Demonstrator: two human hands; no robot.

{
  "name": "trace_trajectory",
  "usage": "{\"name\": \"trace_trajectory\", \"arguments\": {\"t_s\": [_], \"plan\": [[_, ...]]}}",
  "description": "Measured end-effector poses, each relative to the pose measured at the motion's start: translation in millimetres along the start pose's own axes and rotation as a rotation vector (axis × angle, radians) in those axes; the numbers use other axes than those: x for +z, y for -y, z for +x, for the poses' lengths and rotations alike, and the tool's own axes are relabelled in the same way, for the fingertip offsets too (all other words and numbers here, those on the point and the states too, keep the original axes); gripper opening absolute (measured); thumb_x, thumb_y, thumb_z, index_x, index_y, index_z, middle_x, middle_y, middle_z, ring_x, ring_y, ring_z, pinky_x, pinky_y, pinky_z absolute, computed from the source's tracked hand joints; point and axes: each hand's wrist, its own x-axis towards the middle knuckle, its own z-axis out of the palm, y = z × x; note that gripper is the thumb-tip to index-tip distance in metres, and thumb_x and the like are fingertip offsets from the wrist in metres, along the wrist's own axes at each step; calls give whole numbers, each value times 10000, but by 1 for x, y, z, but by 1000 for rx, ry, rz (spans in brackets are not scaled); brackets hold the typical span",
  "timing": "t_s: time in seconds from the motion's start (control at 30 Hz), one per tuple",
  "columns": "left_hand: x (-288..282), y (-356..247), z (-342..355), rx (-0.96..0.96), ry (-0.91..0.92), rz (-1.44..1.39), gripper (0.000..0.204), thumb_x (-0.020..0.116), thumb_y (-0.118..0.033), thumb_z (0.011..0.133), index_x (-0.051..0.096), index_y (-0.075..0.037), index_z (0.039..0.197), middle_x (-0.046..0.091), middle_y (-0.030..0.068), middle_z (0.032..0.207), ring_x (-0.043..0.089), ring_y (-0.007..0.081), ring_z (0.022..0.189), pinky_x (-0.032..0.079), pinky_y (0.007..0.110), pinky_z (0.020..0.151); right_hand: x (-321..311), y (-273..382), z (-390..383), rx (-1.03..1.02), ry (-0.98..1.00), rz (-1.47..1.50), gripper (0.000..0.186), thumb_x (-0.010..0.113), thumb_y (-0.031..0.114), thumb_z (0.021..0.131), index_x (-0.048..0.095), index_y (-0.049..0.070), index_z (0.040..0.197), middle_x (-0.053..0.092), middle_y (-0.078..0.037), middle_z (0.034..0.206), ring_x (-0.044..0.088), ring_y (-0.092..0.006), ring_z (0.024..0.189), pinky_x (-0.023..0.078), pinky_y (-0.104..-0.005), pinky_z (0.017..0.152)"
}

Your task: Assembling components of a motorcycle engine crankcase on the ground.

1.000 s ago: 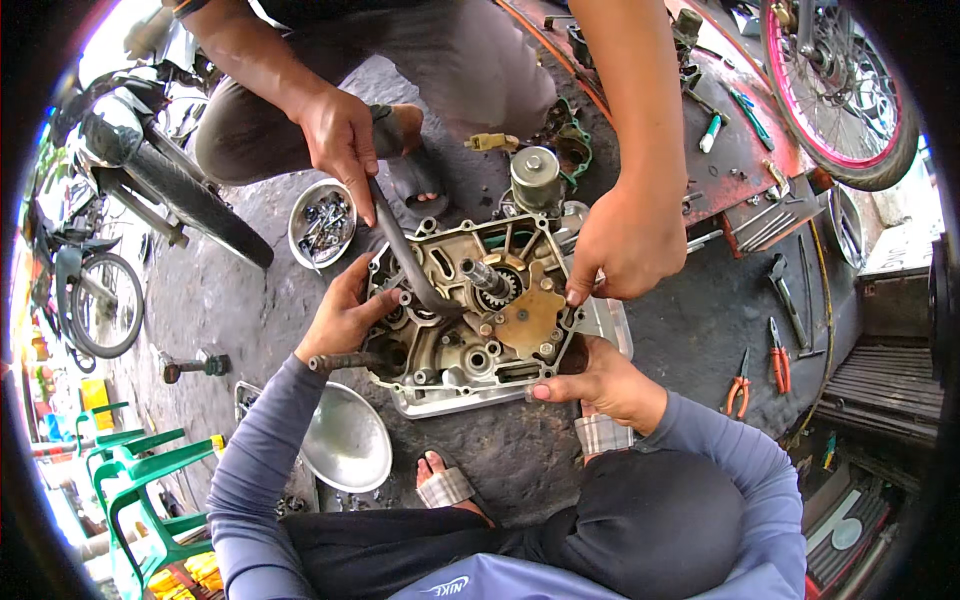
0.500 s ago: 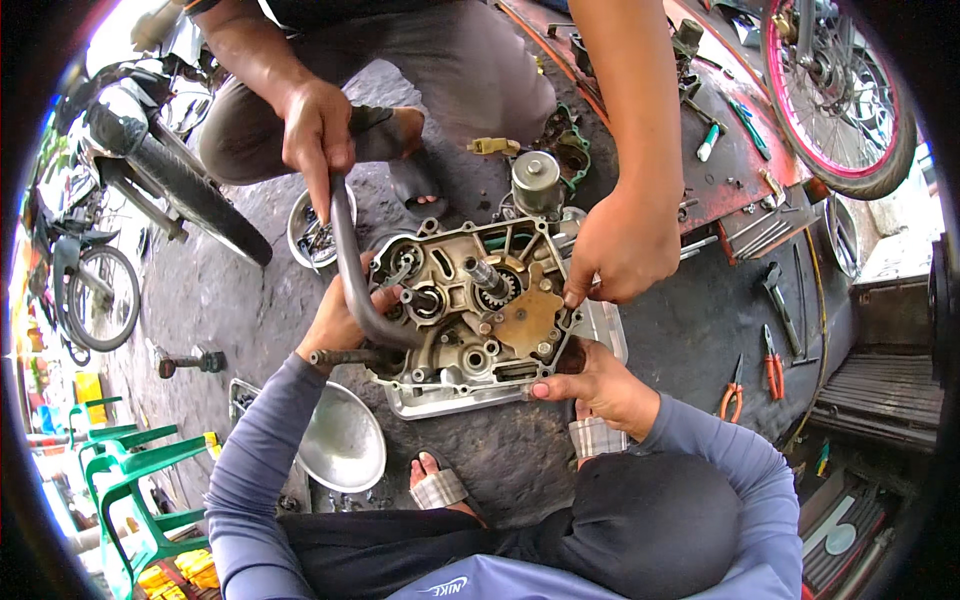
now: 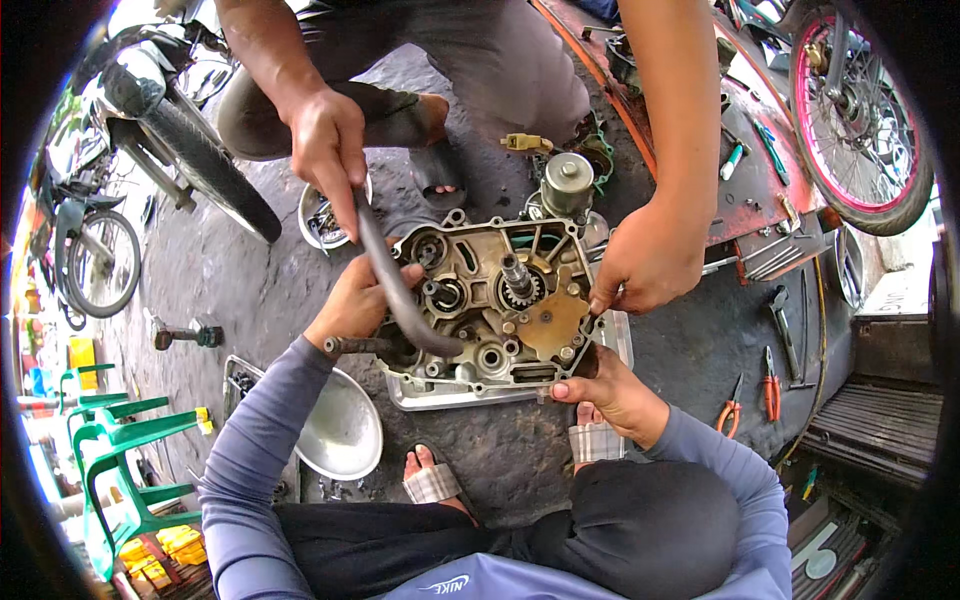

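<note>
A motorcycle engine case (image 3: 470,290) stands upright-open in the middle, with gears, shafts and a tan plate (image 3: 553,326) showing inside. My left hand (image 3: 352,302) grips its left edge, fingers wrapped over the rim. At its lower right corner my right hand (image 3: 622,392) is closed on the case, the thumb lying along the edge. A co-worker's hand (image 3: 328,145) across from me holds a bent dark grey bar (image 3: 385,265), whose lower end reaches over the case's inner left side. The co-worker's other hand (image 3: 655,258) rests on the right edge.
Under the case lies a shallow clear tray (image 3: 425,400). Around it are a metal bowl (image 3: 340,430), a bowl of small parts (image 3: 318,222), orange-handled pliers (image 3: 732,410), red-handled pliers (image 3: 771,390) and a hammer (image 3: 784,325). A motorcycle wheel (image 3: 862,110) stands at right.
The bar's lower end has moved right across the inside of the case. The whole view has shifted slightly; my hands keep their hold on the case.
</note>
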Motion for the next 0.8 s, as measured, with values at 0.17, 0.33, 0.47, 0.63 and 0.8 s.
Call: {"name": "trace_trajectory", "arguments": {"t_s": [0.17,0.33,0.47,0.63,0.8], "plan": [[-8,24,4,-69,-112,-100,257,554,-207,1040,613,19,1145,616,-8,965,543,71,882,472,243,809,-2,0,1,21,5,-64,780,822,258,758,464,-25,1390,605,-69,1261,552,-149,1151,414,-296,1022],[0,20,3,58,-185,-20,292,534,-266,1055,621,12,1069,529,-65,804,447,32,745,398,223,655,-2,1,1,18,5,-88,791,821,269,763,452,-31,1396,601,-70,1258,547,-147,1141,412,-293,1016],[3,15,3,-45,-239,-18,310,532,-286,1057,620,11,1060,527,-77,817,433,26,744,383,206,650,0,4,0,14,4,-80,807,824,279,753,448,-29,1397,604,-68,1246,550,-150,1130,417,-293,1005],[7,10,2,10,-282,14,330,551,-299,1048,618,24,1065,528,-61,812,447,33,753,391,202,660,2,8,-3,21,-22,-98,793,824,283,746,469,-22,1385,611,-68,1235,550,-158,1123,412,-295,1002],[2,23,3,18,-230,-58,384,503,-317,1066,610,43,1145,603,-9,907,520,73,810,455,236,732,-1,4,-3,-1,-37,-102,654,864,229,763,568,-39,1281,643,-72,1216,574,-149,1131,425,-305,1032]]}}
